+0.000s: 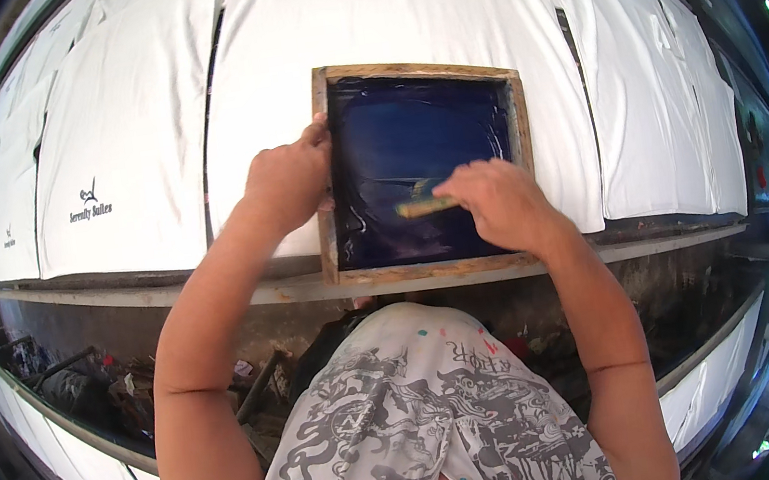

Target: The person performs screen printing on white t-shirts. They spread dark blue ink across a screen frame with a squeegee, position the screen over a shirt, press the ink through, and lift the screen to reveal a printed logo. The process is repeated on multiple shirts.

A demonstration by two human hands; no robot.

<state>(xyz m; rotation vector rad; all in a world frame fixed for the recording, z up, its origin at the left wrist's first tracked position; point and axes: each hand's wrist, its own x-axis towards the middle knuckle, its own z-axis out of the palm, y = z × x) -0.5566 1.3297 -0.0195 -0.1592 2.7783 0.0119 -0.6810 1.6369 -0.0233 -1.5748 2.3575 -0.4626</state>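
A wooden-framed printing screen (415, 68) lies flat on white cloth, its mesh coated with dark blue ink. My left hand (291, 182) grips the left side rail of the frame, fingers closed over the wood. Inside the frame, my right hand (499, 201) is closed around a squeegee (427, 205) with a pale, ink-stained wooden handle. The squeegee rests across the lower middle of the mesh, and its blade is mostly hidden. Wet ink ridges show along the inner edges of the frame.
White fabric pieces (127, 128) lie side by side along the long table, with narrow dark gaps between them. A dark printed logo (89, 199) marks one piece at the left. The table's edge rail (285, 292) runs close in front of me. Cluttered scraps (123, 396) lie below at the left.
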